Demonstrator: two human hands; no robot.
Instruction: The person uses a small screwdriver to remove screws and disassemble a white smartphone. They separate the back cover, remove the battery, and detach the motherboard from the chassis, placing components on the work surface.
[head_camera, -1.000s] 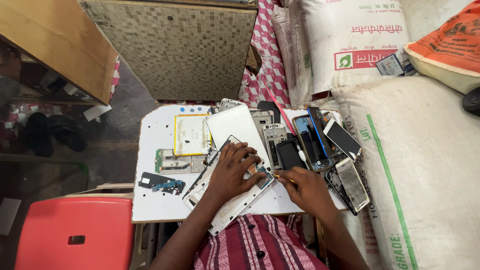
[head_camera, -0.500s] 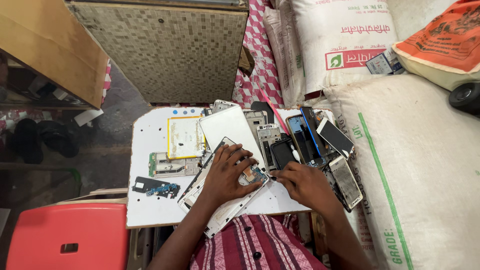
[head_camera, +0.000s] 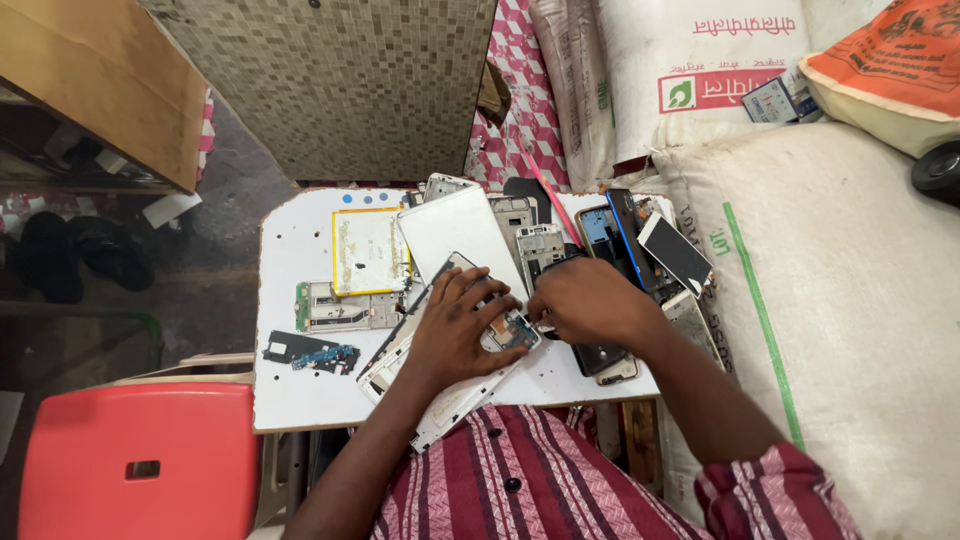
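Head view: an opened phone frame (head_camera: 440, 350) lies slantwise on the white worktop (head_camera: 290, 390), near its front edge. The left hand (head_camera: 455, 330) presses flat on it, fingers spread. The right hand (head_camera: 590, 300), fingers curled, pinches at the frame's upper corner; more phone parts (head_camera: 640, 245) lie just behind.

A small white work table (head_camera: 300, 400) stands on a dark, worn floor (head_camera: 215, 290); a red plastic chair (head_camera: 130, 465) sits at its near left corner. Beyond it rises a mosaic-tiled wall (head_camera: 340, 80); a brown wooden panel (head_camera: 100, 75) leans left; bulging white woven sacks (head_camera: 850, 300) crowd the right in even daylight.
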